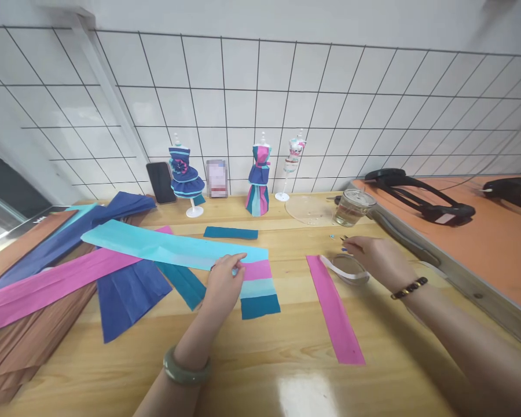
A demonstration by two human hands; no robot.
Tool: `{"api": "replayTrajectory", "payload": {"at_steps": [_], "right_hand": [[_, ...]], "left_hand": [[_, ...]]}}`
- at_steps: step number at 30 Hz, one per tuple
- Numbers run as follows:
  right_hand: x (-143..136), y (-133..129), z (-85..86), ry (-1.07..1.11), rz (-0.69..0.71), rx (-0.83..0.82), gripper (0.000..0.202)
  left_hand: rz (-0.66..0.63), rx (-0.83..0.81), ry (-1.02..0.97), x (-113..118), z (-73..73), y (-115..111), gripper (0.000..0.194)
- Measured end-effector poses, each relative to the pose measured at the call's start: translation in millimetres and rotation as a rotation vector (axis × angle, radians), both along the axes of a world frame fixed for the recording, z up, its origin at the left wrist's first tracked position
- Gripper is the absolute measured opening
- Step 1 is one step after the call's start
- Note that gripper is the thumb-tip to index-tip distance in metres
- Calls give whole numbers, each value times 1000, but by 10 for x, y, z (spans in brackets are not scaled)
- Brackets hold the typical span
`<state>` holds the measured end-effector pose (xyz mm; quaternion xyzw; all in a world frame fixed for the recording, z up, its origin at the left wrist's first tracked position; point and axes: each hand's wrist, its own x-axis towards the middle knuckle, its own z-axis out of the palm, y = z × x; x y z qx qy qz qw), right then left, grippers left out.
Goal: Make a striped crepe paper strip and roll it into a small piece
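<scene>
My left hand [223,281] rests on the table at the end of a long light blue crepe paper strip [169,246], index finger stretched out over it. Under its fingertips, beside that strip, lies a banded piece [259,286] of pink, pale blue and teal. My right hand [375,260] is closed in a pinch, low over a tape roll [351,275] whose white end sticks out to the left. Small dark tips show at its fingertips; what they belong to I cannot make out. A pink strip [335,313] lies between my hands.
More strips [130,301] are heaped at left. Along the tiled wall stand small dress forms [186,174], [259,179], [294,156] and two phones [160,182], [217,178]. A glass cup [353,207] sits beside a clear disc [310,209]. Black equipment [421,194] occupies the orange surface.
</scene>
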<state>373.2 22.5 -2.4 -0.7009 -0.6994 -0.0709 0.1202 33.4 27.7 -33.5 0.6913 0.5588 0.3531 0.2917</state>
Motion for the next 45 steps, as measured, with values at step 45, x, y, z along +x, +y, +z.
{"api": "replayTrajectory", "payload": {"at_steps": [45], "right_hand": [[-196,88,173,361,-156,-132,14]], "left_hand": [[4,-613,-915,148,123,-92,36]]}}
